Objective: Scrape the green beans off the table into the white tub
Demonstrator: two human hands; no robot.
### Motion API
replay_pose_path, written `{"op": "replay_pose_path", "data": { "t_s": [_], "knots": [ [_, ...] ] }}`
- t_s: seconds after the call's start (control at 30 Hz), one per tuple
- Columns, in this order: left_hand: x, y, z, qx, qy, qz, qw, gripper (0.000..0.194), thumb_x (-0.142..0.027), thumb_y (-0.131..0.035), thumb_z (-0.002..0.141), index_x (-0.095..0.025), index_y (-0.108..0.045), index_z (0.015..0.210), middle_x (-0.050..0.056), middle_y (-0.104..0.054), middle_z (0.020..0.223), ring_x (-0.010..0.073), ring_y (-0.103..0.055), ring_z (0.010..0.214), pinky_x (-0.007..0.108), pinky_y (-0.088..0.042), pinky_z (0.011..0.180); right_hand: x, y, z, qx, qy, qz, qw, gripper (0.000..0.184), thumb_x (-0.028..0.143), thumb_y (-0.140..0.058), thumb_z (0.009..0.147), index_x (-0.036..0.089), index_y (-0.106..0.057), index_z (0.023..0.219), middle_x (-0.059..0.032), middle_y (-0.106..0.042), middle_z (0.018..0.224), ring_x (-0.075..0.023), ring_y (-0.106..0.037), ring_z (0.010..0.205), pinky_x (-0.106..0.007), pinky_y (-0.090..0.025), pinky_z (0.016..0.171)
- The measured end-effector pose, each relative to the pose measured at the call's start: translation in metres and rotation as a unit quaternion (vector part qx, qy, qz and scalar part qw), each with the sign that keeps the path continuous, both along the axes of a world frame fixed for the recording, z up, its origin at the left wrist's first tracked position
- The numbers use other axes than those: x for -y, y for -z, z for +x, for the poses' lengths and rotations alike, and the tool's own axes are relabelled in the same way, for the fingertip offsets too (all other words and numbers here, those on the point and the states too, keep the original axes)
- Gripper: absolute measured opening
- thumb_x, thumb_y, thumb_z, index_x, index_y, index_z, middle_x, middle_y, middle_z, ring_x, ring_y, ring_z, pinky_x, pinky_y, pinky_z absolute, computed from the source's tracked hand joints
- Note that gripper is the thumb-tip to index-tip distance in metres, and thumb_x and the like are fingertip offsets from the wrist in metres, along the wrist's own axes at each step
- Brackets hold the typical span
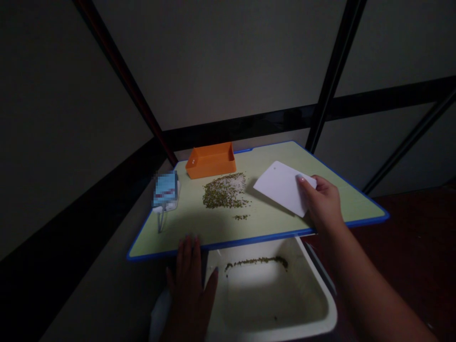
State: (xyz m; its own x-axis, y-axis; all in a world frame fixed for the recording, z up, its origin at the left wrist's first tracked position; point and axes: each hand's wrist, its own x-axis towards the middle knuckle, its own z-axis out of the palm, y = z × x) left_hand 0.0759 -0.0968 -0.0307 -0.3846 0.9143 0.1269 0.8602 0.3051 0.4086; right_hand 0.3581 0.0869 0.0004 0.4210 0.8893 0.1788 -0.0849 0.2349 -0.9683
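From the head view, the right hand (322, 204) pinches a white plastic scraper (280, 187) flat on the right of the pale green surface (270, 161). The left hand (190, 289) is open, empty, fingertips at the near edge. Left of the scraper lies a scattered heap of green beans (223, 192) mixed with white grains. More beans streak the white tub (270, 308) below. An orange tray (210, 161) sits far; a blurred blue packet (166, 190) sits left.
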Motion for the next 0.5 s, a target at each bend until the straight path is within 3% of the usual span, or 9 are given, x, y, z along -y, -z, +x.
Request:
{"op": "replay_pose_path", "data": {
  "t_s": [0.5],
  "knots": [
    [0.0012,-0.0006,0.0005,0.005,0.006,0.006,1.000,0.060,-0.046,-0.025,0.103,-0.028,-0.029,0.161,0.007,-0.023,0.177,0.0237,-0.015,0.166,0.070,-0.013,0.134,-0.0034,0.0060,0.0026,-0.007,-0.017,-0.008,1.000,0.047,0.059,-0.087,0.067,0.021,-0.059,0.071,0.0053,-0.053,0.055,-0.0111,-0.046,0.047,-0.022,-0.030,0.040]
  ]
}}
